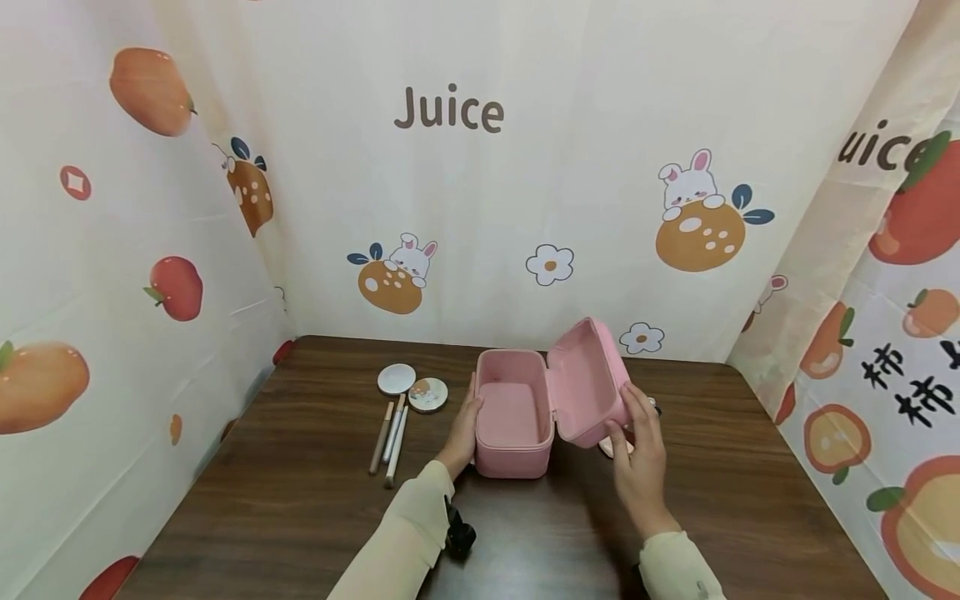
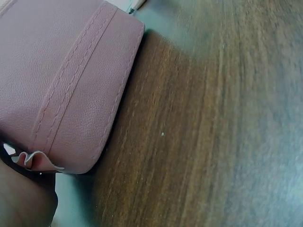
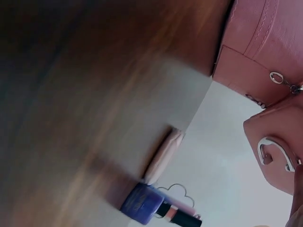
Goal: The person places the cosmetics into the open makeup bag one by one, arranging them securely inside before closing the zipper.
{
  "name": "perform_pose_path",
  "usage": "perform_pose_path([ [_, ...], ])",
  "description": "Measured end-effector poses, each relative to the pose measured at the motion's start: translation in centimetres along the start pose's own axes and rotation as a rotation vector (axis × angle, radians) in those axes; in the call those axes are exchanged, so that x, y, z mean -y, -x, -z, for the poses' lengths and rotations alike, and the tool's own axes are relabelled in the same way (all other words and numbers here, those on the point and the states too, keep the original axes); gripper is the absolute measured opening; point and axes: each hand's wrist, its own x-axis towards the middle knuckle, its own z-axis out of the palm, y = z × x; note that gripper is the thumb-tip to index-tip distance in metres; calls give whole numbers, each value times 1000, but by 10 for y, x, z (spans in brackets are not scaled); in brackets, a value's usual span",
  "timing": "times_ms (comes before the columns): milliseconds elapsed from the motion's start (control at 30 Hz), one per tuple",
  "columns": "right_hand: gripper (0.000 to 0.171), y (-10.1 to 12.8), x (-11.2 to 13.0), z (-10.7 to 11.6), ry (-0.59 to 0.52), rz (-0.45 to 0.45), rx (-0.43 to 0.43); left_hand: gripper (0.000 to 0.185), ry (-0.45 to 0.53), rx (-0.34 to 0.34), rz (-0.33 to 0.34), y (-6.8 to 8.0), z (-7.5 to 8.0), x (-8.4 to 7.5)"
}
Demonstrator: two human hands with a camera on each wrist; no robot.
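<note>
Fingers of your left hand [image 1: 463,427] lie straight, pressed flat vs the left wall of the pink case [image 1: 514,425]; your right hand [image 1: 639,450] has fingers curled on the edge of the lid [image 1: 587,382], holding it swung open & upright. Case sits mid-worktop [image 1: 300,500], inside empty. Just left: two round compacts [image 1: 412,387] and three slim pencils [image 1: 390,435] side by side. Behind the lid, by your right hand, a beige pad [image 3: 163,157] & blue-capped tube [image 3: 147,204] lie on the worktop.
</note>
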Motion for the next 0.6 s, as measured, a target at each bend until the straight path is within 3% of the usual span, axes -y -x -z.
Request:
perform_pose_path([
  [267,66,15,-23,10,18,-64,17,55,-2,-24,4,4,0,0],
  [467,68,18,-25,17,37,-149,44,54,2,-19,-10,4,0,0],
  [600,69,12,-11,23,13,-140,53,54,8,15,-17,7,0,-12],
])
